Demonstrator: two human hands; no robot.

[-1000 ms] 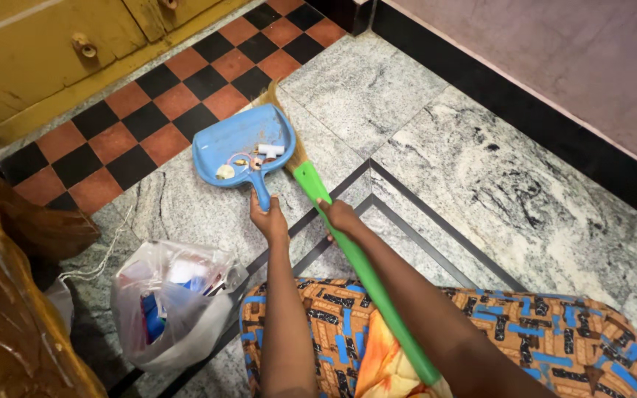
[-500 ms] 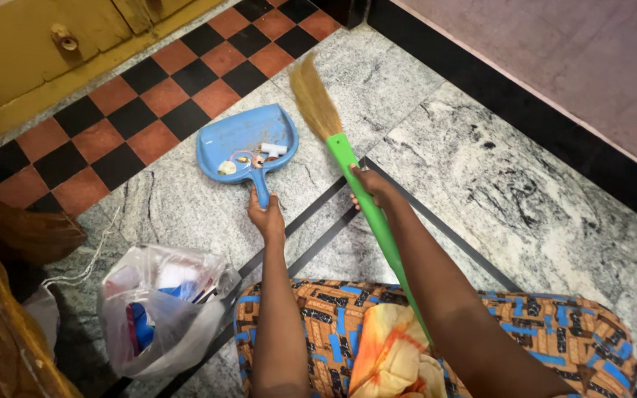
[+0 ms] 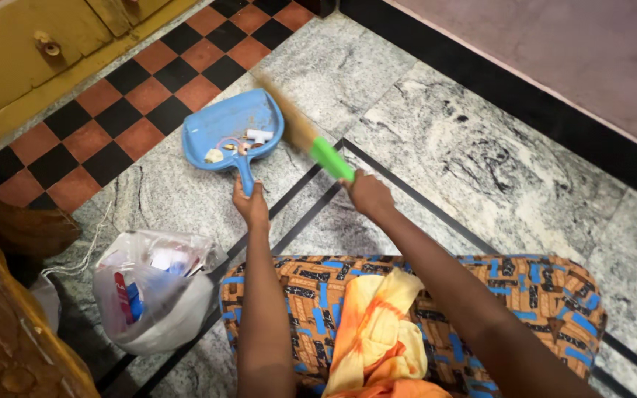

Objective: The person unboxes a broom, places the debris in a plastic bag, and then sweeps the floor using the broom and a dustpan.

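Marble floor (image 3: 436,147), checkered tiles at 11 o'clock. Left hand (image 3: 251,204) clenched on dustpan (image 3: 231,129) handle, pan flat to catch scraps. Right hand (image 3: 368,194) fisted round broom (image 3: 311,144), bristles blurred at pan's 3 o'clock edge.

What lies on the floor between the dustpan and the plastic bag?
Only bare grey marble floor separates the blue dustpan from the plastic bag, seen in the head view.

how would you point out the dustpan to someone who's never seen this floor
Start at the red and black checkered tiles by the yellow cabinet; where they meet grey marble lies the dustpan. It is the only blue plastic scoop, with small scraps inside, its handle gripped by the left hand.
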